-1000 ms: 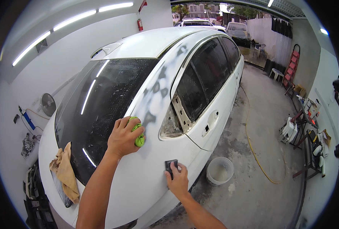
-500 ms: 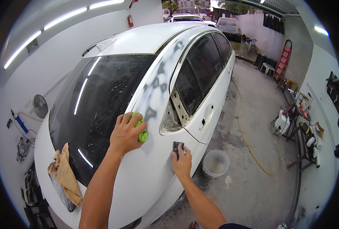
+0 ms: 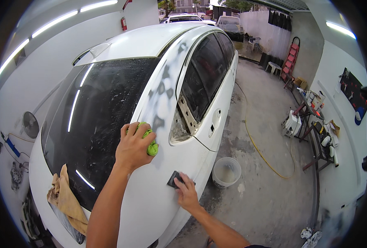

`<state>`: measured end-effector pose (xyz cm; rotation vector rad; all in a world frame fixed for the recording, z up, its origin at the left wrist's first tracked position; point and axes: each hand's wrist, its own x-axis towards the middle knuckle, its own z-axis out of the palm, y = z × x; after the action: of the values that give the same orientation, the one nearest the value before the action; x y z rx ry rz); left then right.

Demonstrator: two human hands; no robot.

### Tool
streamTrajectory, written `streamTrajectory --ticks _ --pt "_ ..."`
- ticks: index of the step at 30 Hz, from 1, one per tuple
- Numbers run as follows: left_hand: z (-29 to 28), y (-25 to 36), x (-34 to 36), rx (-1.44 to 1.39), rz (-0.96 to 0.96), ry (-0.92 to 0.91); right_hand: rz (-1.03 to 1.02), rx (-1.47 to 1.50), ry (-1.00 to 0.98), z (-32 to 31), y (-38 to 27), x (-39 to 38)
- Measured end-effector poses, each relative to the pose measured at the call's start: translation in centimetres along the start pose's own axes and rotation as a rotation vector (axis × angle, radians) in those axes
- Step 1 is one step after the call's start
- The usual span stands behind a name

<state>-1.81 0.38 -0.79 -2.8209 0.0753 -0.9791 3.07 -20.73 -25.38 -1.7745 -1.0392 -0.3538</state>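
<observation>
My left hand (image 3: pixel 134 146) is closed round a bunched green cloth (image 3: pixel 152 148) against the white car's (image 3: pixel 138 206) pillar beside the dark rear window (image 3: pixel 96 120). My right hand (image 3: pixel 186 192) grips a dark rectangular block (image 3: pixel 174 179) flat on the white panel, lower and farther right. Grey, mottled patches (image 3: pixel 158 91) run up the pillar beside the side windows (image 3: pixel 204 70). A tan cloth (image 3: pixel 70 200) is draped at the left, by the rear window's lower corner.
A bucket (image 3: pixel 226 167) stands on the floor beside the car, with a yellow hose (image 3: pixel 266 159) beyond. Cluttered stands (image 3: pixel 319 157), a stool (image 3: pixel 273 65) and a red stepladder (image 3: pixel 290 60) line the right wall. A fan (image 3: pixel 28 124) is at the left. Other cars (image 3: pixel 231 25) stand outside.
My right hand and block moved forward, then back down and left, the block now angled. My left hand stays on the cloth at the pillar. The whole view has shifted leftward in the picture.
</observation>
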Motion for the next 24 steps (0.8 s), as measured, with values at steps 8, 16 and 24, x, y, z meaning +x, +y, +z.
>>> streamTrajectory --ticks 8,16,24 --pt "0.0 0.1 0.2 -0.01 -0.004 -0.015 0.233 0.236 -0.072 0.0 0.0 -0.3" --pt "0.1 0.4 0.3 -0.015 0.005 -0.029 0.282 0.198 0.127 -0.4 6.7 3.2" --pt "0.1 0.6 0.6 0.022 0.005 -0.063 0.202 0.248 0.128 -0.2 8.3 3.1"
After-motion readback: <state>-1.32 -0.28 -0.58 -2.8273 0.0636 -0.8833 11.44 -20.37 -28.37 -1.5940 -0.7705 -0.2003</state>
